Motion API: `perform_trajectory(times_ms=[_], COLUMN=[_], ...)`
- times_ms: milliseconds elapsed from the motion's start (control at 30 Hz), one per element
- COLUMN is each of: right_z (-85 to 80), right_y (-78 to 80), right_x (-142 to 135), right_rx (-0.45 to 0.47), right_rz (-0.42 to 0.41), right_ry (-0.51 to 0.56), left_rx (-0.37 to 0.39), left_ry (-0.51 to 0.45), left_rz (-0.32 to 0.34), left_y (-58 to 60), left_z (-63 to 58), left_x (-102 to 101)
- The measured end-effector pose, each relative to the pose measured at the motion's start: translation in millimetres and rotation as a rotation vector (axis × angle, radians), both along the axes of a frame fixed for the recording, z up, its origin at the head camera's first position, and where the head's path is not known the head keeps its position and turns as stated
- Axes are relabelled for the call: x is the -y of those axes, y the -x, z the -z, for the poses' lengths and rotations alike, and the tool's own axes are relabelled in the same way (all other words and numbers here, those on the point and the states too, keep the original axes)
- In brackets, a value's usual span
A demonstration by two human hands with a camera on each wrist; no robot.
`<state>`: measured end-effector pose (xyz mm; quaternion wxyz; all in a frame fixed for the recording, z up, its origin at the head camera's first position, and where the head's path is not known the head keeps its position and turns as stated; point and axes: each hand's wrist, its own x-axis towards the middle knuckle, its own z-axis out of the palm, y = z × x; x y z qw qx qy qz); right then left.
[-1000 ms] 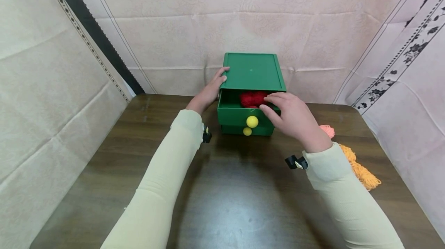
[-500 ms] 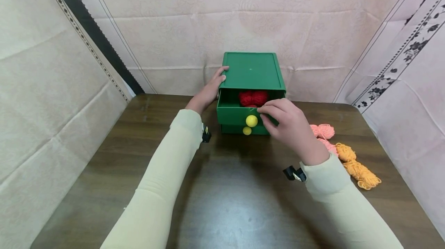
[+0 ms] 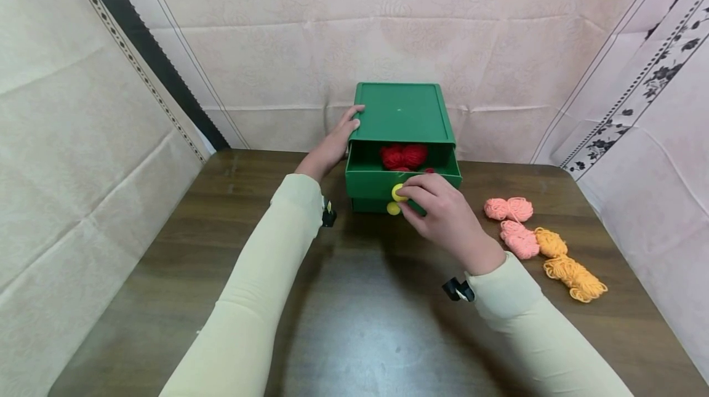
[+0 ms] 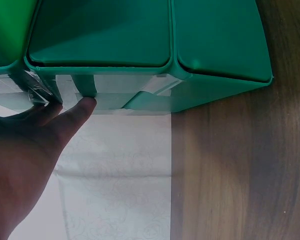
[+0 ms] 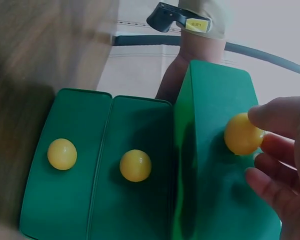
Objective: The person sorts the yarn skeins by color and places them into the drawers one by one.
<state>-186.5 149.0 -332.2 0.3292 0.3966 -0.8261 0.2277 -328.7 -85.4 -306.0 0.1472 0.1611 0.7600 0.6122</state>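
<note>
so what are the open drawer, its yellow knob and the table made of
Open drawer: probably plastic, satin; thin walls, rounded corners. Yellow knob: maybe plastic or painted wood; smooth, no grain. Table: wood or laminate, shiny; brown grain, light reflection.

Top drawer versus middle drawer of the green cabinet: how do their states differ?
The top drawer is pulled out, while the middle drawer is shut. Red yarn shows inside the top drawer; the middle drawer's inside is hidden. The right hand has its fingers on the top drawer's knob, while nothing touches the middle drawer's knob. Both have green fronts with one round yellow knob.
</note>
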Motion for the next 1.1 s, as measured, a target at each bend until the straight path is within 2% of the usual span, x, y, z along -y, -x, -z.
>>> perform_trajectory(times_ms=[433,767,1100], right_z=[-1.0,0.5,2.6], right_y=[4.5,15.5,28.2], right_x=[2.8,3.1,3.2], right_rx=[0.020,0.037,0.049], right_rz=[0.014,0.056,0.099], right_ry=[0.007,0.017,0.034], left_rx=[-0.003,-0.006,-0.065], left_ry=[0.017,0.032,0.071], left_rz=[0.008,0.009,0.017], left_y=[-3.4,-4.4,-5.8], left_z=[-2.8,-2.4,-5.8], left_x=[0.5,2.0,1.5])
